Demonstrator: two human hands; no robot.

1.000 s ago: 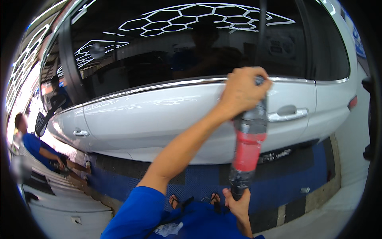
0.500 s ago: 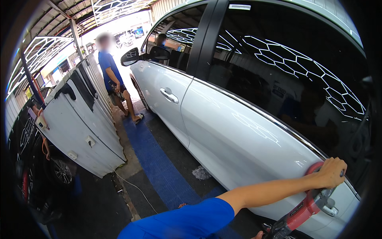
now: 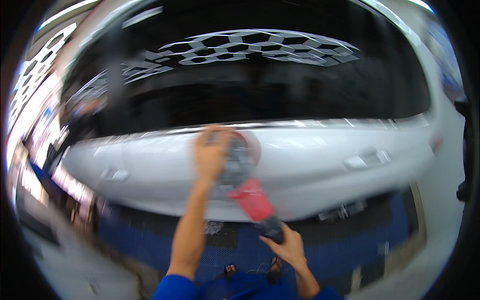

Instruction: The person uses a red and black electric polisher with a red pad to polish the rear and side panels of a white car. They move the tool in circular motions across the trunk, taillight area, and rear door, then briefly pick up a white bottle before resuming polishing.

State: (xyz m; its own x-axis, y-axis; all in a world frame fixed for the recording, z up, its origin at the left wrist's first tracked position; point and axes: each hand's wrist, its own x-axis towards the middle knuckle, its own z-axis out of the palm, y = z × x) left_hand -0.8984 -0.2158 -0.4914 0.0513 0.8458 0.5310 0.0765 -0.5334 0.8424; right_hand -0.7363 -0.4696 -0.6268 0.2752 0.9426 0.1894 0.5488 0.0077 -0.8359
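Red polisher [image 3: 247, 192], head up-left against car door [image 3: 310, 165] (blurred).

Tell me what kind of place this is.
Probably a car detailing or polishing bay. A white car fills the view, a red power polisher is pressed to its door, hexagon-pattern lights reflect in the dark windows, and blue floor tiles lie below. The picture is blurred.

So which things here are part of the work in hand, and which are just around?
In use:
left hand on the head of the red polisher
right hand on its rear handle
white car, pad against the door

Just around:
blue floor mat
pale scrap on the floor
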